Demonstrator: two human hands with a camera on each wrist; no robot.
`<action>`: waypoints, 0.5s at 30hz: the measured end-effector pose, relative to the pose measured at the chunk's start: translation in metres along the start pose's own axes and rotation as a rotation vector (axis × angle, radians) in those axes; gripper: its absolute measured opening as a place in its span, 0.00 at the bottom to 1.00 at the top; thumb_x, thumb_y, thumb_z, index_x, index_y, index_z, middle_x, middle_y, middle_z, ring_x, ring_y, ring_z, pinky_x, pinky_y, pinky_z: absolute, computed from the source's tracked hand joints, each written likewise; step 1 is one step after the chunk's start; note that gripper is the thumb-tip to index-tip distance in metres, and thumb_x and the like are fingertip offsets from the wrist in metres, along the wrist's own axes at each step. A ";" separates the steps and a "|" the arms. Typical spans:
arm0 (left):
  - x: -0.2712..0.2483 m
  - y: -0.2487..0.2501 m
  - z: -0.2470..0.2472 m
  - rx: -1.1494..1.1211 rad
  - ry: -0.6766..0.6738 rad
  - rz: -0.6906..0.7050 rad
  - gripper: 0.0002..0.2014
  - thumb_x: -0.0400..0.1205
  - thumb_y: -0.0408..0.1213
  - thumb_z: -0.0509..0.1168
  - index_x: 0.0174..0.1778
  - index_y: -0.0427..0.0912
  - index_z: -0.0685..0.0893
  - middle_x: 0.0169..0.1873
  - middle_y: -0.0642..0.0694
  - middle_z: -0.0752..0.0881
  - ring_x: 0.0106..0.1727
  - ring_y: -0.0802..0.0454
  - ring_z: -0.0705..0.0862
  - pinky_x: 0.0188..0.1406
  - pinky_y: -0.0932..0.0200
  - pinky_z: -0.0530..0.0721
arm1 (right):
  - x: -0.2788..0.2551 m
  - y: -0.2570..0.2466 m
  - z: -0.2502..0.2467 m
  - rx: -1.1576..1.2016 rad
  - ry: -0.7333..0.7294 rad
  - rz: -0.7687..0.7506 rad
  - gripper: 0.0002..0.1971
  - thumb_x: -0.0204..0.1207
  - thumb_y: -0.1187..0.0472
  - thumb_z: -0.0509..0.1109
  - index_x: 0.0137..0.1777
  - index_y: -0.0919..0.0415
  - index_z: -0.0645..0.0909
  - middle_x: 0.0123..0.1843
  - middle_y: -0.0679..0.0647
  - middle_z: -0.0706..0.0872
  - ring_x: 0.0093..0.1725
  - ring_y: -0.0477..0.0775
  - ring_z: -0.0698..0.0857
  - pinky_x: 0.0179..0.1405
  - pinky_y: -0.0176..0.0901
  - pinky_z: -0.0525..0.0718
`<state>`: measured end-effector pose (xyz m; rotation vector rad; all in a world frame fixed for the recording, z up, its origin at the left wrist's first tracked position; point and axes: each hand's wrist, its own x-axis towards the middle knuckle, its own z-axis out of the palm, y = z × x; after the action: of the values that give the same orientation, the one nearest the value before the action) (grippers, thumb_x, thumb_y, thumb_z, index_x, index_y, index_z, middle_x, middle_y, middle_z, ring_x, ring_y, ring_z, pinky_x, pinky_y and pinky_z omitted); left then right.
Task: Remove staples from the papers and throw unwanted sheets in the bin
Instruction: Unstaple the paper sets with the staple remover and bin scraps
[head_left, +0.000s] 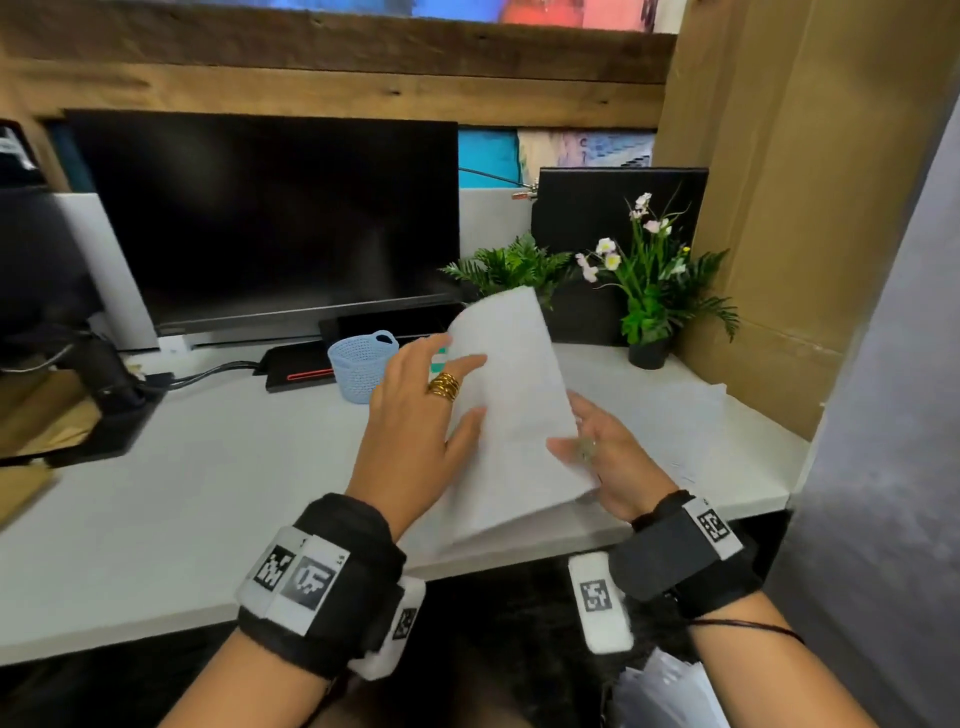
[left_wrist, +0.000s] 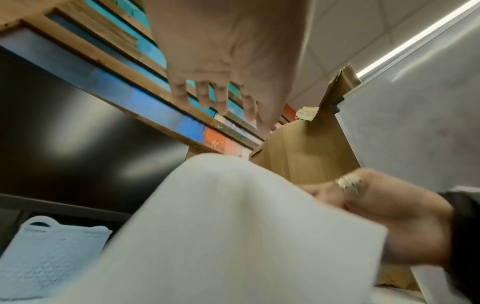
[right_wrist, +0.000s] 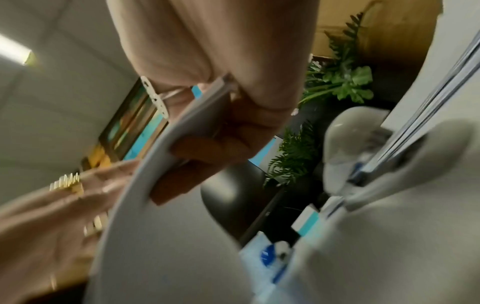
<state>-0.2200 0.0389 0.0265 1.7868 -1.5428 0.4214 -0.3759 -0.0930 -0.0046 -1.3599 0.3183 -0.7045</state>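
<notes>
White papers (head_left: 511, 415) curl up from right hand's (head_left: 615, 460) grip.

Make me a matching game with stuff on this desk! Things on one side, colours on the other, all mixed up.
Things:
1. little basket
2. monitor
3. rings on the left hand
4. bundle of papers

Colours:
A. gold
B. white
C. pale blue
D. black

Right pairs: 1-C, 2-D, 3-A, 4-B
</notes>
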 end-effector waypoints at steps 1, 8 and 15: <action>-0.002 -0.003 -0.004 0.034 -0.051 -0.006 0.25 0.80 0.47 0.65 0.74 0.54 0.71 0.76 0.49 0.63 0.77 0.50 0.57 0.73 0.47 0.62 | -0.002 0.009 -0.001 -0.143 0.017 0.049 0.27 0.70 0.79 0.69 0.67 0.58 0.74 0.63 0.58 0.84 0.57 0.55 0.85 0.52 0.41 0.85; -0.005 -0.036 0.018 0.153 -0.377 -0.195 0.43 0.75 0.56 0.69 0.81 0.54 0.53 0.82 0.47 0.50 0.81 0.46 0.51 0.78 0.47 0.58 | -0.016 0.048 -0.014 -0.785 0.074 0.074 0.32 0.74 0.79 0.61 0.75 0.52 0.68 0.64 0.43 0.77 0.64 0.43 0.75 0.47 0.09 0.68; 0.005 -0.048 0.033 -0.022 -0.364 -0.390 0.54 0.66 0.67 0.70 0.82 0.51 0.50 0.81 0.48 0.59 0.80 0.46 0.60 0.78 0.37 0.57 | -0.009 0.028 -0.016 -0.602 -0.102 0.086 0.29 0.73 0.83 0.62 0.65 0.51 0.74 0.59 0.39 0.81 0.57 0.30 0.81 0.51 0.19 0.75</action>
<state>-0.1804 0.0130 -0.0071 2.1711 -1.3706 -0.1166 -0.3846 -0.0984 -0.0362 -1.9314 0.5315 -0.4783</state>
